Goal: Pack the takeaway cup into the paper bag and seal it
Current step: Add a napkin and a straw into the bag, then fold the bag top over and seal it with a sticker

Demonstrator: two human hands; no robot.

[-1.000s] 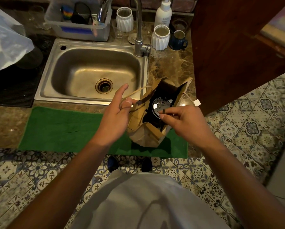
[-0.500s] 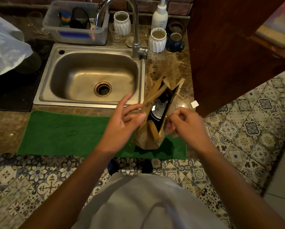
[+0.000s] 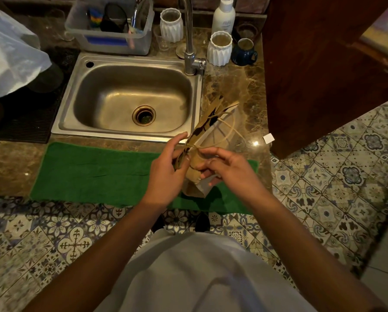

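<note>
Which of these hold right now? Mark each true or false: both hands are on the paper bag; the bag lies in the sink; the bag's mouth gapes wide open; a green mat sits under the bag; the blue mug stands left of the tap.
1. Both hands are on the paper bag. True: the left hand and the right hand pinch the paper bag from either side.
2. The bag lies in the sink. False: it stands on the counter beside the sink.
3. The bag's mouth gapes wide open. False: its top is pressed nearly flat.
4. A green mat sits under the bag. True: the green mat is beneath it.
5. The blue mug stands left of the tap. False: the blue mug is right of the tap.
</note>
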